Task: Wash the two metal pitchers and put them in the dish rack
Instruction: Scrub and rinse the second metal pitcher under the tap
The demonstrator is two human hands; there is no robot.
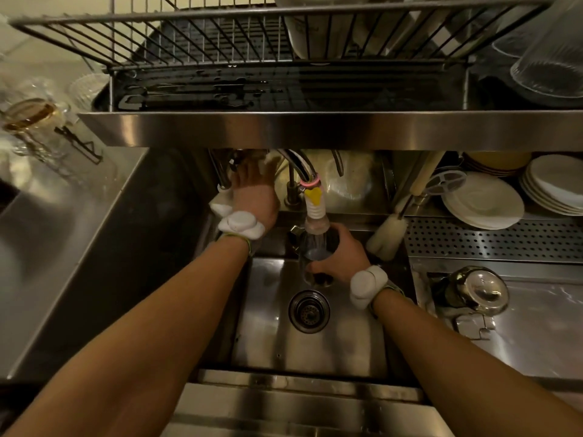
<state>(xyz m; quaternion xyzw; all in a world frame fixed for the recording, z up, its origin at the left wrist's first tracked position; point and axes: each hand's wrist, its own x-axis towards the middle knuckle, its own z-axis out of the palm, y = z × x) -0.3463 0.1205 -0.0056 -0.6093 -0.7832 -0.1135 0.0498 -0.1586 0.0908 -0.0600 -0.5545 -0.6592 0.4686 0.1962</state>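
R hand (344, 257) grips pitcher (315, 250) at frame ctr, just under tap (310, 184) nozzle, w/ water spraying in. L hand (252, 190) at its 11 o'clock, up by tap levers, fingertips hidden under shelf (284, 127). Drain (309, 311) at 6. 2nd pitcher (473, 290) upside down on counter (536, 326), 4 o'clock. Rack (220, 42) at 12.

Steel pitcher (315, 252) held upright under the tap stream; second pitcher (473, 290) sits bottom-up on the counter (536, 335)
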